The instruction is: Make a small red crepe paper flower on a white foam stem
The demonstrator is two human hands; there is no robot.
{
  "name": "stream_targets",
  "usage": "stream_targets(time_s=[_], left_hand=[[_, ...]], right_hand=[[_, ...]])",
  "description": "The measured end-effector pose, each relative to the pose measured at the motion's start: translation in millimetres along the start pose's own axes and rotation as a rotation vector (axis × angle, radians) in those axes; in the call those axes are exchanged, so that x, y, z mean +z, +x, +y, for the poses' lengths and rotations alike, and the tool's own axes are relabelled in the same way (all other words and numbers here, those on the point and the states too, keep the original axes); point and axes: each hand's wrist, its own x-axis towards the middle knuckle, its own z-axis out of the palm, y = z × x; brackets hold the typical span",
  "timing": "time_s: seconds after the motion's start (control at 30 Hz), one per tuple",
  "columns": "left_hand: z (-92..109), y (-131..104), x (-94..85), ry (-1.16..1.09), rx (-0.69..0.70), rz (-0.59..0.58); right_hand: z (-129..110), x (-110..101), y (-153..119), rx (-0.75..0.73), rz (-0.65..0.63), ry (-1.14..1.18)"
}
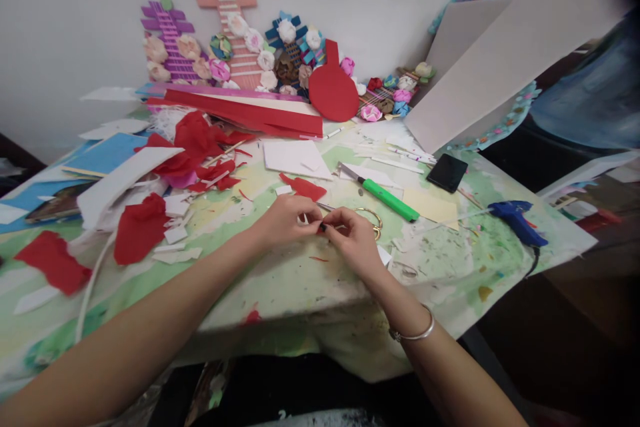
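Over the middle of the table's near side, my left hand [290,220] and my right hand [353,237] meet fingertip to fingertip. Both are closed in a pinch on a tiny dark-and-red piece [321,228], too small and covered to make out its kind. Gold-handled scissors [375,221] lie just behind my right hand, partly hidden by it. A green utility knife [389,200] rests beyond them to the right, its blade extended. Behind my left hand is a red scrap [304,187], near a white card [295,157].
Red crepe paper [143,230] and white offcuts crowd the left. A red paddle-shaped cutout [333,90] leans at the back among paper-flower decorations [245,47]. To the right are a black flat device [447,173], a blue glue gun [520,220] with its cord, and a large standing board [500,60].
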Motion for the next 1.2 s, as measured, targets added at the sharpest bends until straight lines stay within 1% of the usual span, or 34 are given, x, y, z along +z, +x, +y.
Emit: stream_targets(time_s=[0.17, 0.27, 0.33, 0.47, 0.57, 0.7, 0.8, 0.87, 0.93, 1.03, 1.2], left_hand=[[2.7, -1.8, 0.8, 0.047, 0.098, -0.01], [3.9, -2.7, 0.3, 0.022, 0.091, -0.007], [2.8, -3.2, 0.3, -0.075, 0.017, -0.021], [-3.2, -4.1, 1.8, -0.409, -0.225, -0.062], [-6.8, -4.6, 2.6, -0.511, -0.335, -0.059], [-7.7, -3.9, 1.1, -0.557, -0.381, -0.055], [-6.0, -2.8, 0.7, -0.643, -0.397, -0.081], [-3.3, -2.4, 2.0, -0.699, -0.436, -0.075], [0.6, -2.3, 4.1, -0.733, -0.491, -0.042], [6.7, -2.5, 7.3, -0.724, -0.552, 0.017], [11.2, -1.9, 11.0, -0.683, -0.553, 0.086]], right_hand=[[1.1, -0.7, 5.9, 0.176, -0.024, 0.269], [-1.8, -0.6, 8.1, 0.224, -0.024, 0.336], [-3.1, -0.3, 9.2, 0.224, -0.02, 0.331], [-2.8, 0.1, 11.2, 0.23, -0.021, 0.33], [-2.0, -0.1, 12.2, 0.228, -0.02, 0.329], [-1.8, -0.6, 12.1, 0.217, -0.019, 0.33], [-2.1, -0.4, 11.1, 0.215, -0.016, 0.331], [-2.7, 0.1, 10.2, 0.22, -0.012, 0.335], [-3.5, 0.6, 9.5, 0.225, -0.009, 0.343], [-4.6, 1.3, 8.7, 0.229, -0.009, 0.356], [-4.3, 1.8, 8.5, 0.225, -0.018, 0.353]])
